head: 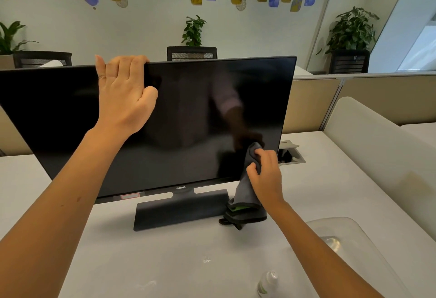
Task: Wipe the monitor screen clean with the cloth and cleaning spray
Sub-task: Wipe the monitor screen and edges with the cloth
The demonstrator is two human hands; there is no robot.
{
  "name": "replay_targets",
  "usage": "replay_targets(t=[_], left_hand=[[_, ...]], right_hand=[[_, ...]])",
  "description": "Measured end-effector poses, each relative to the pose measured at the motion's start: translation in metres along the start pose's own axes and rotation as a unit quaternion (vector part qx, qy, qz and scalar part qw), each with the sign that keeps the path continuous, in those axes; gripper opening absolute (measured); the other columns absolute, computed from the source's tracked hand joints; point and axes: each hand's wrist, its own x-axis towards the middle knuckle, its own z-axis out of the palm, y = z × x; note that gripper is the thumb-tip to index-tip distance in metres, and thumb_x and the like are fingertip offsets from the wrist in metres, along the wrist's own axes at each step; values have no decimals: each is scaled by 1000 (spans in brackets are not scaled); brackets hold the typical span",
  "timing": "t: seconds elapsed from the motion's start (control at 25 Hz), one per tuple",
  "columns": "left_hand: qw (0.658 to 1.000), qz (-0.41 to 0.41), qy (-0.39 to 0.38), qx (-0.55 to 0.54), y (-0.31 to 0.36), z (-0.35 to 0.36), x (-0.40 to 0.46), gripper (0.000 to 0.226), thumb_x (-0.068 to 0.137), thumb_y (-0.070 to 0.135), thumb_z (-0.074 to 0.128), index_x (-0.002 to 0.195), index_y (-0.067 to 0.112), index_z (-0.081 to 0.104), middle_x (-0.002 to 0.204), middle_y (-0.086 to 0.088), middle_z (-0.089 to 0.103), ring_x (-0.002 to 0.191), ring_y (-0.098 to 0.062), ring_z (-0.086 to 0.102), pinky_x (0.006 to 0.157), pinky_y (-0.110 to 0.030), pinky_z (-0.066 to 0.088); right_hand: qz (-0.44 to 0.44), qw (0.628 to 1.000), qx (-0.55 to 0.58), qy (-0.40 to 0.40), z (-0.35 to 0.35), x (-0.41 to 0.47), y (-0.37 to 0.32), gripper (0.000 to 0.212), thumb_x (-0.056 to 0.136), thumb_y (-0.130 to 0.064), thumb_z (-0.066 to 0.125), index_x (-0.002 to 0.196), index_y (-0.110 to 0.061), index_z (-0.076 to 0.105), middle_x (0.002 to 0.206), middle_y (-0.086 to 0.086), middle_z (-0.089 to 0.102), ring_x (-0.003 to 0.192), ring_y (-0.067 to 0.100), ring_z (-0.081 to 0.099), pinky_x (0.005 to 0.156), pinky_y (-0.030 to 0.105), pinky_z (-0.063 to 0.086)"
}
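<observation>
monitor (pixel 188 120) | cloth (pixel 247 194) in right hand (pixel 266 175) | spray bottle (pixel 267 283) on desk (pixel 165 262)

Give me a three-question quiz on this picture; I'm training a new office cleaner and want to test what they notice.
1. True or false: the left hand grips the top edge of the BenQ monitor.
2. Which part of the screen does the grey cloth in the right hand touch?
A. upper left
B. centre
C. lower right
3. Fill in: the spray bottle stands on the ____, held by neither hand.

Key: 1 true; 2 C; 3 desk.
</observation>
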Motion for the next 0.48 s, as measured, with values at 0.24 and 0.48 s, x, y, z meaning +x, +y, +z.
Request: replay_targets(t=[0.24,0.48], left_hand=[[1000,7,11,-1,-2,4,0,49,74,22,33,121,11,42,121,-11,47,126,-27,30,114,-47,-8],[1000,25,5,-8,-6,-1,-2,51,77,20,34,126,12,43,129,-9,47,131,-24,30,114,-42,-7]], right_hand=[[-222,946,-158,-175,5,-10,7,32,87,-12,63,117,-3,62,118,17,62,101,33,62,92,34,48],[-112,977,-152,-95,-13,-9,29,23,87,-11,61,109,-4,60,105,13,60,87,26,60,77,19,44]])
